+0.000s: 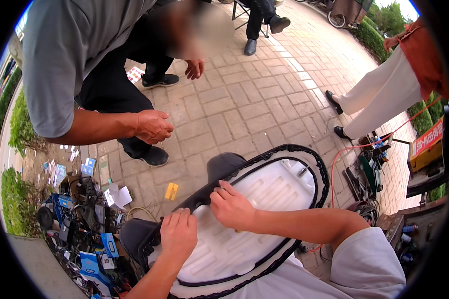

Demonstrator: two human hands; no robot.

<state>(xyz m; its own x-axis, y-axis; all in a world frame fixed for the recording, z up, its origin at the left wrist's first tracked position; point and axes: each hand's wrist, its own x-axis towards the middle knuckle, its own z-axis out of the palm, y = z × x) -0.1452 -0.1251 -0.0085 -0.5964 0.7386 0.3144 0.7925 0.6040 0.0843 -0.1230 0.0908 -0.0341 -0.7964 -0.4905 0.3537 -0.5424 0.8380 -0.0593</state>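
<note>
A person sits outdoors with an upturned seat [284, 187], apparently across the lap, its white plastic base [209, 256] facing up and a black cover [197, 199] around its edge. Both hands are at the far rim: the left hand [178, 233] curls over the cover's edge towards the left end, and the right hand [230, 205], just beside it, pinches the same edge. Judging by these grips, the step in hand is working the cover along that rim; it seems to call for a firm hold and even tension.

Below is brick paving [244, 109], with a yellow packet [171, 191] just beyond the seat. Blue boxes [109, 244], cables and scraps pile up at left beside green shrubs [15, 199]; a red hose [354, 147] runs past metal tools [371, 172] at right. A person in a grey shirt [60, 65] leans in from the far left, another sits beyond, and a third, in pale trousers [389, 94], stands at right
</note>
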